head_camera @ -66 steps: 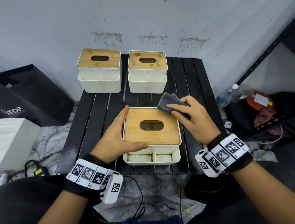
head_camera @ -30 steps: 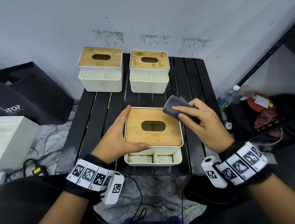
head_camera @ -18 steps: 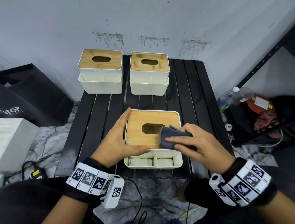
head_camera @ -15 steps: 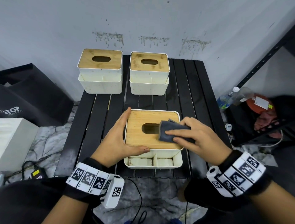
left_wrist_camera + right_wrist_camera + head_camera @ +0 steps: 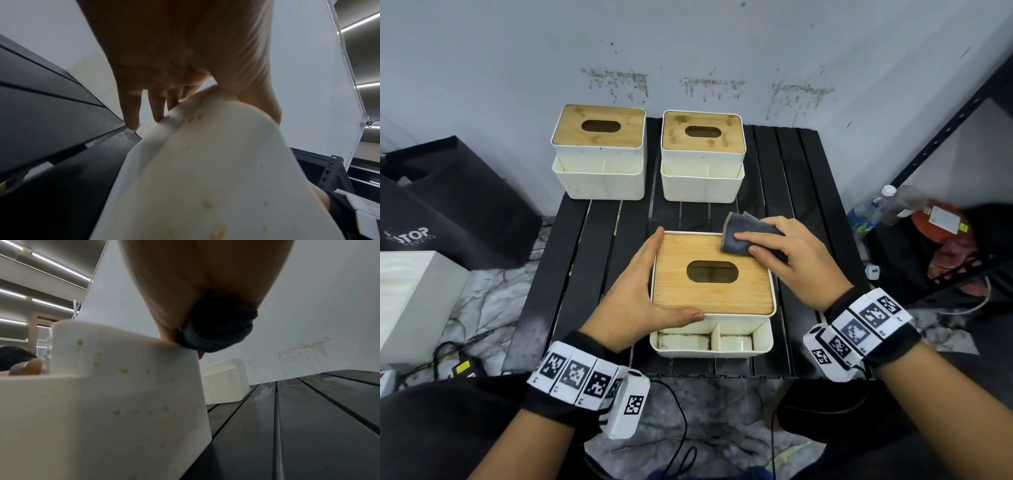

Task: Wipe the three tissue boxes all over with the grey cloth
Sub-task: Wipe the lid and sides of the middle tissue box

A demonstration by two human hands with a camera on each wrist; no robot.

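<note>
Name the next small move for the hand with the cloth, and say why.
Probably drag the grey cloth from the far right corner back across the nearest tissue box. The right hand presses it on that corner only, most of the bamboo lid lies uncovered, and the left hand already steadies the box.

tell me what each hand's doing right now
Left hand: open, bracing the near tissue box.
Right hand: gripping the grey cloth on the box's lid.

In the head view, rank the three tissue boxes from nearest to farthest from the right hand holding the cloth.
1. Front tissue box, under the right hand and its grey cloth.
2. Back right tissue box, just beyond.
3. Back left tissue box, far corner.
</note>
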